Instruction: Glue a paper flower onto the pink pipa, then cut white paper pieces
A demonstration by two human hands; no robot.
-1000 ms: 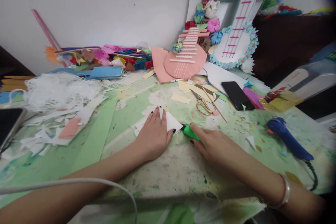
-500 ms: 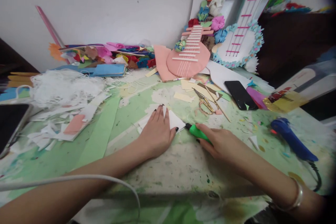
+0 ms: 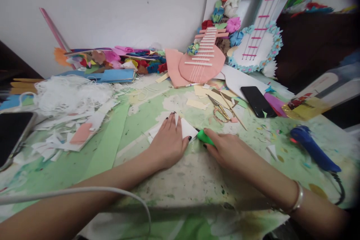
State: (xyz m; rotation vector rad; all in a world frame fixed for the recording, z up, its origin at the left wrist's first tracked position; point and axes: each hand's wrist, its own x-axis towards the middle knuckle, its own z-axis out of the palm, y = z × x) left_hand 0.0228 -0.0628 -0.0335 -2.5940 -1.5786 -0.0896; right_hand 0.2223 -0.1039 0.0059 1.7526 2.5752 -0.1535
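My left hand [image 3: 170, 138] lies flat with its fingers stretched out, pressing a folded piece of white paper [image 3: 188, 129] onto the table. The hand covers much of the paper; a pointed corner shows on its right and a narrow tip between the fingers. Closed around a green tool with a black tip [image 3: 203, 137], my right hand [image 3: 225, 148] brings that tip against or very close to the paper's right corner. The fingers hide most of the tool, so its exact kind is unclear.
Scissors [image 3: 221, 113] and a thin wooden stick [image 3: 234, 112] lie beyond my right hand, near a black phone [image 3: 257, 101]. A blue corded tool [image 3: 315, 148] rests at right. White string [image 3: 70, 93] is heaped at left. Paper instruments [image 3: 201, 65] stand behind. A white cable [image 3: 112, 191] crosses my left forearm.
My right hand has moved a little left with the green tool, bringing it closer to the paper's corner; less of the black tip shows. My left hand has stayed in place.
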